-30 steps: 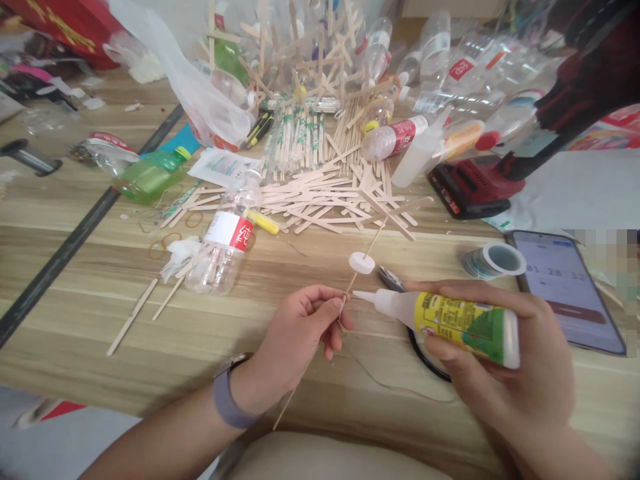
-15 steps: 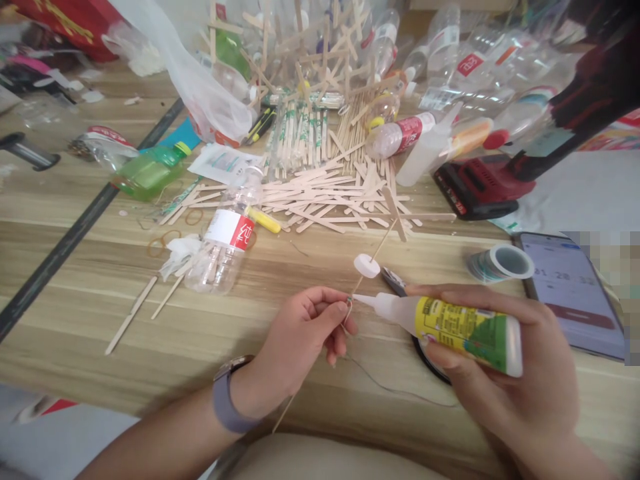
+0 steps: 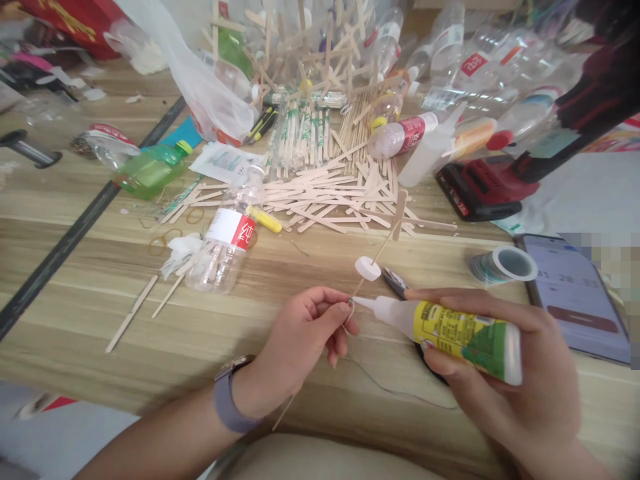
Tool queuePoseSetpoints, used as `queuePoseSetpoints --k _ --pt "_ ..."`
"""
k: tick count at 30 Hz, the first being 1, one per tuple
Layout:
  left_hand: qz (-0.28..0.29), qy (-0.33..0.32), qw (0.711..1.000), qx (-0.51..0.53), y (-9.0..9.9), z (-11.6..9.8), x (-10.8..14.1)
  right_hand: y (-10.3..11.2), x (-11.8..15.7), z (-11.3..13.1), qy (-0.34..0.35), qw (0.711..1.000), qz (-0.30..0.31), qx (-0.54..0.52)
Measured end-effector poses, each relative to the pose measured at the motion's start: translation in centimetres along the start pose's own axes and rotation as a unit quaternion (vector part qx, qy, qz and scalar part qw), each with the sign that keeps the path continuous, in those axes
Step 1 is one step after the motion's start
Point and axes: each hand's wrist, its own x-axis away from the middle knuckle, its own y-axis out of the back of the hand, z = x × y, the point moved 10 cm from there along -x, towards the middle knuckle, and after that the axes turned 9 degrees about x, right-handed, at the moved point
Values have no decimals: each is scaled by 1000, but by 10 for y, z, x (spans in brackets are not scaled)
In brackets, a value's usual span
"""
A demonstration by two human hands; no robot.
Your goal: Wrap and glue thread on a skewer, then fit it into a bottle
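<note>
My left hand (image 3: 317, 323) pinches a thin wooden skewer (image 3: 384, 245) between thumb and fingers, with thread (image 3: 390, 389) at the pinch trailing to the right over the table. A white disc (image 3: 368, 268) is threaded on the skewer above my fingers, and a flat craft stick (image 3: 399, 215) shows at its far end. In my right hand (image 3: 530, 360), a glue bottle (image 3: 460, 337) with a yellow and green label lies tilted sideways. Its pointed nozzle reaches my left fingertips, at the thread; whether it touches is hard to tell. Scissors (image 3: 395, 283) lie partly hidden under the bottle.
Loose craft sticks (image 3: 320, 197) are heaped behind my hands. A clear bottle (image 3: 227, 230) holding sticks lies at left, beside a yellow marker (image 3: 265, 219). To the right are a tape roll (image 3: 505, 265), a phone (image 3: 575, 293) and a red-and-black power tool (image 3: 490, 187).
The skewer has turned slightly, so the craft stick at its far end now shows at a different angle. Both hands and the glue bottle stay almost in place.
</note>
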Motion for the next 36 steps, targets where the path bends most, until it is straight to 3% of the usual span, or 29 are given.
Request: queuePoseSetpoints --k 13,36 --pt "0 -9 1000 -3 0 -1 1 -4 0 5 20 999 31 19" --pt "-4 -3 1000 -13 1 1 1 -4 0 9 34 998 21 41"
